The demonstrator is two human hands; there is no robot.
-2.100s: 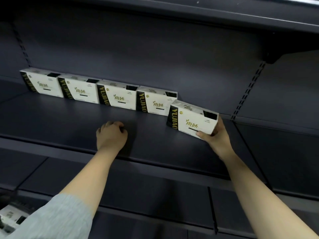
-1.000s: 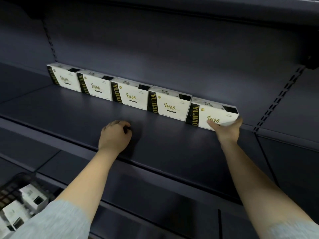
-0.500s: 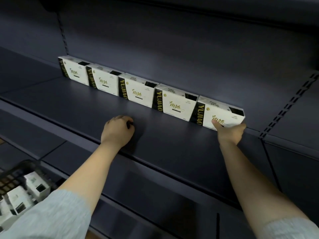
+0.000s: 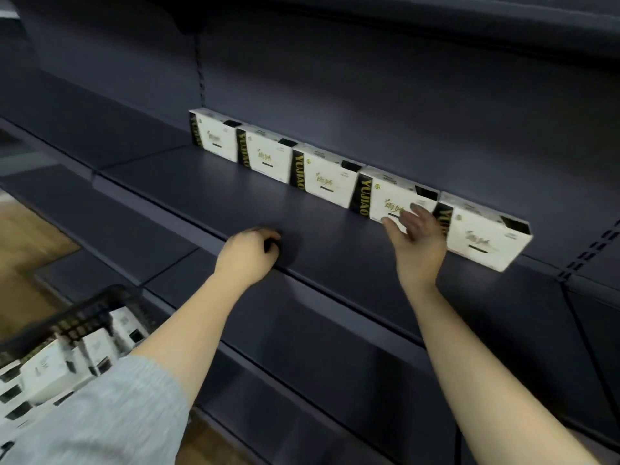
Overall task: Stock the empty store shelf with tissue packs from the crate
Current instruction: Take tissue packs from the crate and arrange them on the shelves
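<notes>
5 tissue packs [image 4: 389,187] lined up side by side along the back of the dark shelf [image 4: 255,203], white boxes w/ black + gold "YUJIAO" strip on the left edge, each touching the next. Rightmost pack [image 4: 488,239] sits nearest the shelf's right end. Right hand [image 4: 417,239] is in front of the 4th pack, fingers spread loose, not gripping anything; bit blurry so can't tell if fingertips touch the box. Left hand [image 4: 250,255] is curled into a loose fist resting on the shelf front edge, nothing in it afaict. Black crate [image 4: 84,313] bottom left, more packs inside.
</notes>
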